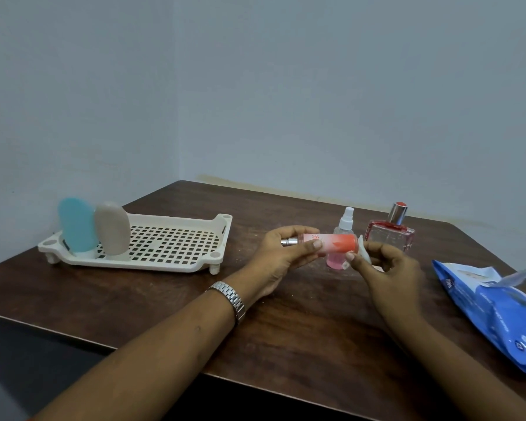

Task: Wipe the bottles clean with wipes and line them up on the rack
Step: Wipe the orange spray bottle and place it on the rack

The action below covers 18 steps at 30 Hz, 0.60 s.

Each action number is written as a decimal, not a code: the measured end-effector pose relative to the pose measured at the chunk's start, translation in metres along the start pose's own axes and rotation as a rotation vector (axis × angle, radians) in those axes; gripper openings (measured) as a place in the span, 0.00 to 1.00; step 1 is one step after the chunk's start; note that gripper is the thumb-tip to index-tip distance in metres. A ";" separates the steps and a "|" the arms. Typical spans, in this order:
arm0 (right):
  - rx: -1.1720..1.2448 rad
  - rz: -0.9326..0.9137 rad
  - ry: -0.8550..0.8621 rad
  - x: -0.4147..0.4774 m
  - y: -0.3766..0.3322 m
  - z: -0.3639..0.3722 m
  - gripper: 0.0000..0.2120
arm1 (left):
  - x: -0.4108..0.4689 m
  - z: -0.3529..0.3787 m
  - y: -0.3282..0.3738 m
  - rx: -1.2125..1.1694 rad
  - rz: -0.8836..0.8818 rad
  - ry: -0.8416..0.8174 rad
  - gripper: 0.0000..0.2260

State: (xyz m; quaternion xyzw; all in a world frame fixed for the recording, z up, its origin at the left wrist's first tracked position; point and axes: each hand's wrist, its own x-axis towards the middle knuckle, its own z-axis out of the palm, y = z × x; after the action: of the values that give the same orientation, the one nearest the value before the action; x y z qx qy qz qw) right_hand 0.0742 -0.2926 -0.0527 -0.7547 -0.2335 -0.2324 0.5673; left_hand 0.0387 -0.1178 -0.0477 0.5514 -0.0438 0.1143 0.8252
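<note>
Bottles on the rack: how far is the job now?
Done: blue bottle and beige bottle stand on the rack. In hand: left hand holds the pink bottle, right hand presses a wipe to its end. Left: spray bottle and perfume bottle.

A plain room, seemingly in a home: bare pale-blue walls [316,86] meet in a far-left corner behind a dark wooden table [164,293] bearing a perfume bottle [390,235] and wipes pack [498,314].

rack [176,218] left on table [164,299] | wipes pack [498,308] right | spray bottle [345,227] between them
</note>
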 end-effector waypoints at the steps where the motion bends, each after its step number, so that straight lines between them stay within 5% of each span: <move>1: 0.002 -0.009 0.016 0.000 0.000 0.000 0.13 | 0.000 0.000 0.001 0.002 0.008 -0.009 0.10; 11: 0.087 -0.024 -0.052 -0.003 -0.005 0.004 0.21 | -0.001 -0.003 0.001 0.120 0.089 -0.099 0.16; 18: 0.298 0.130 -0.230 -0.001 -0.005 0.001 0.13 | 0.001 -0.005 -0.001 0.177 0.155 -0.159 0.18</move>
State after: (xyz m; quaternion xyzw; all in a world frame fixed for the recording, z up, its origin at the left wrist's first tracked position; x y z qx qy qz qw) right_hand 0.0705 -0.2905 -0.0491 -0.6974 -0.2794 -0.0703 0.6562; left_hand 0.0397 -0.1134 -0.0506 0.6244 -0.1410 0.1370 0.7560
